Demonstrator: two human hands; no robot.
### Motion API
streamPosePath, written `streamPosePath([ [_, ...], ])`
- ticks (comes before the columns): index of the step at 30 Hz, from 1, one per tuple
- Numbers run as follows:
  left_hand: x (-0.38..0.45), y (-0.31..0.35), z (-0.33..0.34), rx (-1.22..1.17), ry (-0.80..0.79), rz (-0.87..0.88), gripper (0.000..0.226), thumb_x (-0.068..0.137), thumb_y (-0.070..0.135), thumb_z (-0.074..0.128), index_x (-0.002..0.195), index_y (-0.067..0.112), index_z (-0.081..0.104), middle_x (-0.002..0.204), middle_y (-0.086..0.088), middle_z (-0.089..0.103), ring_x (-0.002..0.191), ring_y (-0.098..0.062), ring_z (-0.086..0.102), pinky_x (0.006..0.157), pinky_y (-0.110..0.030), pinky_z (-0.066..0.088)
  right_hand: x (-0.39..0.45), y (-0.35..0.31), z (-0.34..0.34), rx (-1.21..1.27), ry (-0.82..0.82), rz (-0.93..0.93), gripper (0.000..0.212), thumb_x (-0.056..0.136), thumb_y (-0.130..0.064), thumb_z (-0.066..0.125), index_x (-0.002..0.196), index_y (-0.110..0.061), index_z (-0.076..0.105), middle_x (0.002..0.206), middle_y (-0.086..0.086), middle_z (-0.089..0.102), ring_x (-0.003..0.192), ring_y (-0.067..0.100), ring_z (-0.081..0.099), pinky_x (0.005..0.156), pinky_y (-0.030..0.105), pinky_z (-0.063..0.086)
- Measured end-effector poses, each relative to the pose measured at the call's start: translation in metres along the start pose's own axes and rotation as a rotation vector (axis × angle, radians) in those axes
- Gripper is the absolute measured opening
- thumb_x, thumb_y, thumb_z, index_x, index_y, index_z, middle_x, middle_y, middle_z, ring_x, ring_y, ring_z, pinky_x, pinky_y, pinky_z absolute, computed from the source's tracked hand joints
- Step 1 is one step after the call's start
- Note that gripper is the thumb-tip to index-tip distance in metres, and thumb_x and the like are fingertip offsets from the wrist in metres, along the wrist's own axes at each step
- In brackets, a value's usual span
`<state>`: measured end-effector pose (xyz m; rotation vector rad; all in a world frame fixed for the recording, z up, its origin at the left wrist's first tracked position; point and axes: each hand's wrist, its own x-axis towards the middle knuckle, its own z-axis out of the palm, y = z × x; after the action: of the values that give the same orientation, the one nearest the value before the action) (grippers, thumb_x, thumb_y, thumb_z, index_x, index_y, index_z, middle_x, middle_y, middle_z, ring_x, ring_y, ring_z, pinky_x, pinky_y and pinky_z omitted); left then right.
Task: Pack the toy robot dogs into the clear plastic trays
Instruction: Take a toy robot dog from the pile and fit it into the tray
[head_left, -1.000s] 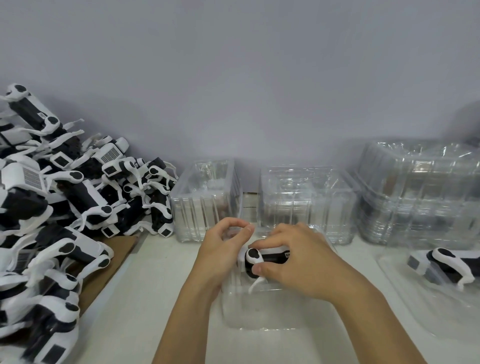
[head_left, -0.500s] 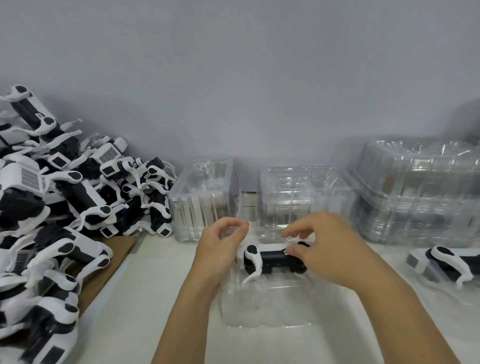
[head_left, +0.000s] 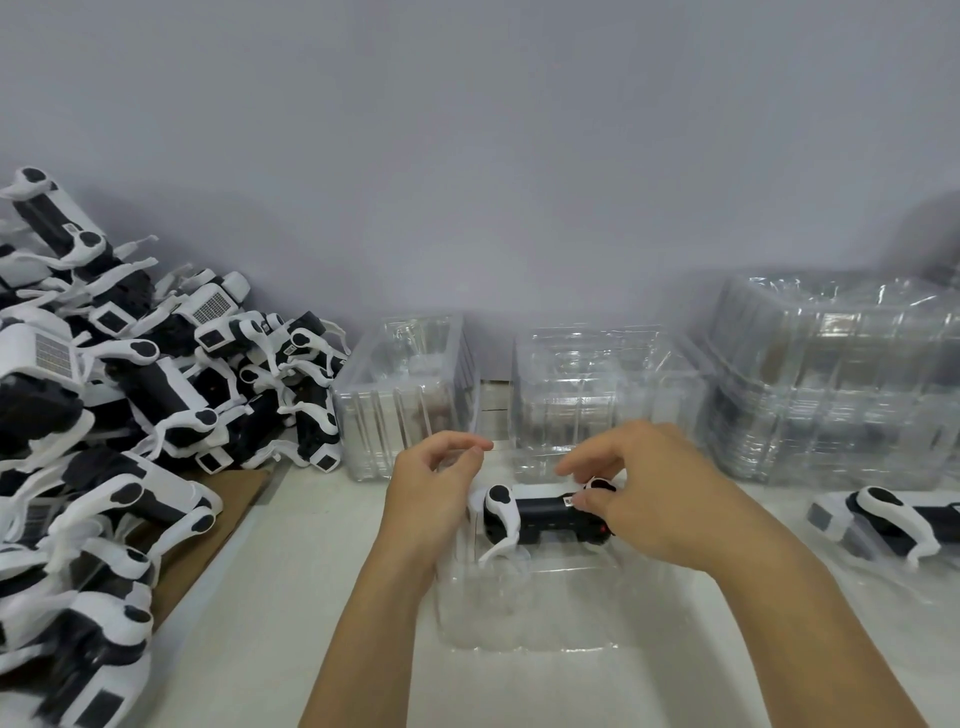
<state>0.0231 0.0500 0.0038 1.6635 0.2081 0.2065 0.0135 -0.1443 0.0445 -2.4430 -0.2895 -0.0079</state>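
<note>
Two hands are over a clear tray (head_left: 524, 618) on the white surface (head_left: 291, 597). The right hand (head_left: 654, 499) pinches the back end of a black and white toy dog (head_left: 545, 517), which lies on its side in the far part of the tray. The left hand (head_left: 434, 491) is by the dog's front end with curled fingers; I cannot tell if it holds anything. A big pile of dogs (head_left: 114, 405) is on the left. Stacks of trays (head_left: 831, 374) stand by the wall. Another dog (head_left: 888, 525) lies at the right.
</note>
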Motion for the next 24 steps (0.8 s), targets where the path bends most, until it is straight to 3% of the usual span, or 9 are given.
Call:
streamPosePath([
  [5, 0.001, 0.0, 0.0, -0.007, -0.002, 0.0, 0.023, 0.093, 0.013, 0.063, 0.083, 0.028, 0.078, 0.098, 0.004, 0.072, 0.101, -0.014, 0.065, 0.084, -0.026, 0.048, 0.0, -0.007, -0.008, 0.023, 0.072, -0.03, 0.014, 0.092, -0.025, 0.068, 0.086, -0.037, 0.074, 0.079, -0.015, 0.069, 0.064, -0.004, 0.062, 0.05, 0.005, 0.041],
  [9, 0.001, -0.001, 0.0, -0.004, -0.012, 0.002, 0.024, 0.093, 0.013, 0.063, 0.083, 0.029, 0.078, 0.098, 0.006, 0.072, 0.102, -0.012, 0.064, 0.084, -0.025, 0.047, -0.005, -0.01, -0.011, -0.031, -0.104, 0.049, 0.016, 0.096, -0.039, 0.061, 0.085, -0.033, 0.072, 0.071, -0.007, 0.073, 0.036, 0.003, 0.055, 0.038, 0.009, 0.036],
  [14, 0.001, -0.001, 0.0, 0.002, -0.016, 0.004, 0.024, 0.092, 0.013, 0.062, 0.084, 0.029, 0.078, 0.099, 0.006, 0.071, 0.101, -0.012, 0.064, 0.082, -0.025, 0.046, -0.006, -0.013, -0.006, -0.066, -0.232, 0.065, 0.025, 0.095, -0.039, 0.059, 0.084, -0.025, 0.076, 0.073, -0.002, 0.072, 0.036, 0.008, 0.049, 0.037, 0.013, 0.035],
  [18, 0.002, -0.002, -0.001, 0.001, -0.018, -0.006, 0.023, 0.092, 0.014, 0.062, 0.086, 0.029, 0.078, 0.101, 0.005, 0.071, 0.104, -0.014, 0.064, 0.084, -0.027, 0.048, -0.007, -0.014, -0.005, -0.034, -0.258, 0.023, 0.018, 0.095, -0.037, 0.061, 0.088, -0.032, 0.077, 0.074, -0.01, 0.074, 0.051, 0.0, 0.054, 0.047, 0.01, 0.039],
  [24, 0.002, -0.002, -0.001, -0.006, -0.018, -0.016, 0.023, 0.093, 0.014, 0.061, 0.086, 0.028, 0.078, 0.104, 0.001, 0.071, 0.104, -0.019, 0.065, 0.088, -0.03, 0.049, -0.009, -0.014, -0.008, 0.077, -0.267, 0.018, 0.018, 0.096, -0.029, 0.061, 0.096, -0.04, 0.076, 0.073, -0.007, 0.075, 0.042, 0.0, 0.05, 0.038, 0.011, 0.035],
])
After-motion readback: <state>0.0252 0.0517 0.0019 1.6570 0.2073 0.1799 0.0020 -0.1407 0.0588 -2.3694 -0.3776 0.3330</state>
